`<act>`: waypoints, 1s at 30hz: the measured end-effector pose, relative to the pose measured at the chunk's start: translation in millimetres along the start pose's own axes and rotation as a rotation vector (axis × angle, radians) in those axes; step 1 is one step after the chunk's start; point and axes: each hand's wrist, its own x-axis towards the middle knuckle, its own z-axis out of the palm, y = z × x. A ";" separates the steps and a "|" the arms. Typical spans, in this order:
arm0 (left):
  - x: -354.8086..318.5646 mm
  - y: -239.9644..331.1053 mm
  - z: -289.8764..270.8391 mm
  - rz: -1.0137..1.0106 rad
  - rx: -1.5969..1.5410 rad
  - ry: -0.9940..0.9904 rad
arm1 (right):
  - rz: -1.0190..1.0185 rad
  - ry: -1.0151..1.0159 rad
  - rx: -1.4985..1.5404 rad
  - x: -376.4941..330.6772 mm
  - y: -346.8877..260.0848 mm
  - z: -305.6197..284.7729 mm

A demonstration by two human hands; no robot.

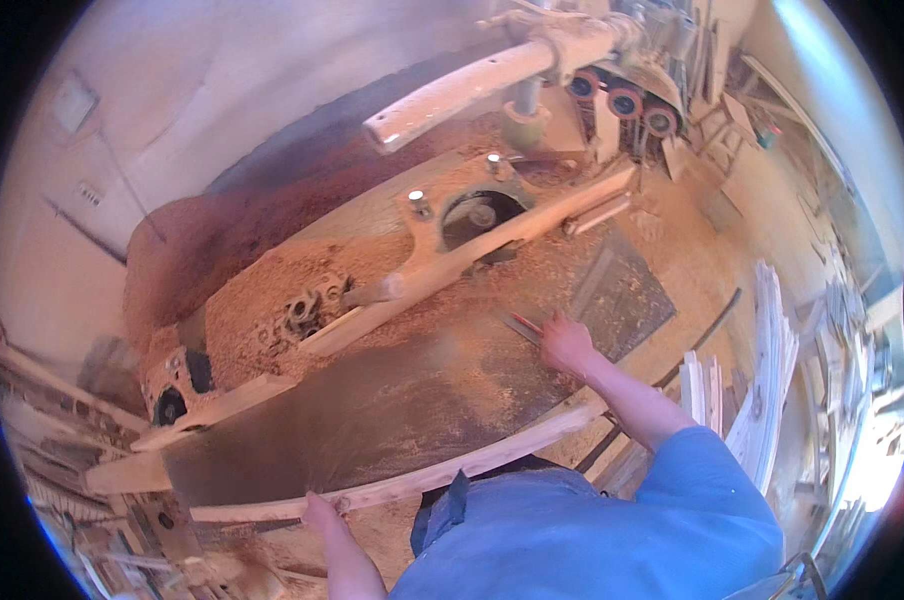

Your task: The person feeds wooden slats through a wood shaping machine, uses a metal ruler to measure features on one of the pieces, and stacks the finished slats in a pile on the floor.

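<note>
A long pale wooden strip (472,462) runs along the near edge of the dark metal machine table (372,420), in front of my body. My left hand (324,508) is closed on this strip near its left end. Farther forward, over the right part of the tabletop, my right hand (567,345) is closed around a thin red pencil-like stick (525,322), whose end points left. Most of its fingers are hard to make out. The strip's right end lies beside my right forearm.
A wooden fence (532,232) crosses the table before a round machine opening (482,218). Reddish sawdust (197,245) is heaped behind. A feeder arm (472,92) with wheels (625,102) hangs above. Long boards (762,370) stand at the right.
</note>
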 end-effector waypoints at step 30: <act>-36.8 26.1 4.4 0.026 0.256 0.183 | 0.292 0.096 1.232 26.3 -31.7 -137.5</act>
